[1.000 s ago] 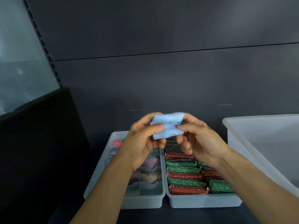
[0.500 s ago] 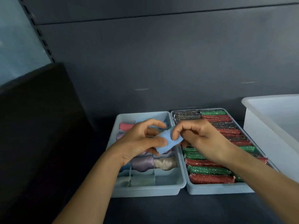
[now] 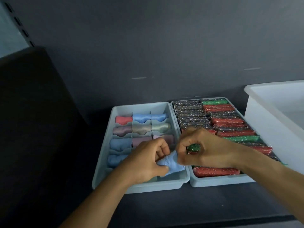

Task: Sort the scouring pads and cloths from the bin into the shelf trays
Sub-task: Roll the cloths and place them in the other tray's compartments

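Nearest, bare dark shelf (image 3: 181, 206) toward its front edge. Further in, over the near right corner of the divided tray (image 3: 153, 186): folded light-blue cloth (image 3: 171, 166), pinched from both sides. Left grip (image 3: 144, 163) curled round its left end; right grip (image 3: 205, 150) closed on its upper edge with thumb and fingertips. Touching the compartment floor or not: cannot tell. Behind, in the same tray, rolled cloths (image 3: 141, 117) in rows of compartments: blue, mauve, grey, pale green, one red at the far left. Just beside on the right, second tray (image 3: 213, 182) packed with glittery scouring pads (image 3: 215, 171), red, green and silver. At the shelf's right edge, white bin (image 3: 269, 129). Beyond, grey back panel (image 3: 164, 46).
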Demonstrator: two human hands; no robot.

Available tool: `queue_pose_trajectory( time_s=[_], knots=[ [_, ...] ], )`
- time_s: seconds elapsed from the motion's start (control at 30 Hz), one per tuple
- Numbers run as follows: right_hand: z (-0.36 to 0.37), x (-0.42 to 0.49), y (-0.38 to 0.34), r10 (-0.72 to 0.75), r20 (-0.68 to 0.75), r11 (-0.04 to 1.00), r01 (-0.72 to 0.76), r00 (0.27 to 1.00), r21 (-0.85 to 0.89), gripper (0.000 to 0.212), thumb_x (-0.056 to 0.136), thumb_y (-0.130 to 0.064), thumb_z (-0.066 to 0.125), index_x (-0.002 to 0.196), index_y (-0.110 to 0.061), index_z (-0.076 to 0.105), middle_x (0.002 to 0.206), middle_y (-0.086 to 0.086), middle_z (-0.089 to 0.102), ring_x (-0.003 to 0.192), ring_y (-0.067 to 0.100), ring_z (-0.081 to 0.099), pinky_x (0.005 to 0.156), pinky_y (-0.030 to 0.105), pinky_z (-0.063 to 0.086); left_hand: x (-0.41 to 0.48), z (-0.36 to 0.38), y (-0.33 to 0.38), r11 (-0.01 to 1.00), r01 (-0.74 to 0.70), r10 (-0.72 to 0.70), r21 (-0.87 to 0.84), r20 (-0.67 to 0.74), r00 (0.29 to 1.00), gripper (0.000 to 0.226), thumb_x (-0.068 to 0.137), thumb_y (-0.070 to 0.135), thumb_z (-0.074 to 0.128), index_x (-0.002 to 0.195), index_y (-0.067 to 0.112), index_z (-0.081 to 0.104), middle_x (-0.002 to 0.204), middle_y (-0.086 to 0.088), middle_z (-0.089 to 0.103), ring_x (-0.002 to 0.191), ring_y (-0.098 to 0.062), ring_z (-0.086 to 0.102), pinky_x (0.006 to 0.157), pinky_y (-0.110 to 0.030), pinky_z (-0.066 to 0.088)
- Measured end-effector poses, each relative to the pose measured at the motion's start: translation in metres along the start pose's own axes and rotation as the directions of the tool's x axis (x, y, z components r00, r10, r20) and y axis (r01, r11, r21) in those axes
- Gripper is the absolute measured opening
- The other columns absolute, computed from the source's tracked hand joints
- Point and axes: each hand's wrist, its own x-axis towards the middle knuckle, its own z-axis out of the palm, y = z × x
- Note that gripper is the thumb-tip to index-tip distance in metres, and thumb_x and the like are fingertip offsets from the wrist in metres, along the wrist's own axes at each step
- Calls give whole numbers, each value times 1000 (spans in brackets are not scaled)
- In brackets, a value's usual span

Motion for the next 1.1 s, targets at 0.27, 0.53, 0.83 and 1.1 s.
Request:
queue_pose_trajectory(
  time_s=[0.27,0.53,0.83,1.1],
  knots=[
    [12,9,-18,-44,10,897,44,999,-439,17,77,-36,72,91,-30,66,88,-21,60,87,-4,47,93,25,29,-6,9,-3,975,-84,96,205,-48,994,37,66,14,83,67,34,52,63,16,58,62,0,56,65,-31,54],
    [12,13,-11,-47,62,932,66,997,-356,9,82,-29,69,87,-28,76,82,-20,71,81,-4,53,84,24,37,1,4,5,842,-201,160,501,125,979,27,71,17,79,78,29,56,87,10,66,80,-14,60,71,-30,48],
    [4,2,-5,85,-137,995,-76,987,68,13,90,-24,65,81,-20,73,77,-13,71,71,-1,64,68,16,51,2,2,9,822,-203,63,532,269,961,20,85,15,70,101,27,72,100,7,72,91,-14,67,82,-31,53],
    [11,3,-6,110,-150,992,-98,983,83,12,91,-23,64,85,-20,73,80,-11,72,75,1,66,72,20,53,-1,5,13,877,-151,25,455,271,962,35,99,15,46,127,29,62,132,12,59,116,-11,53,93,-20,37]
  ],
)
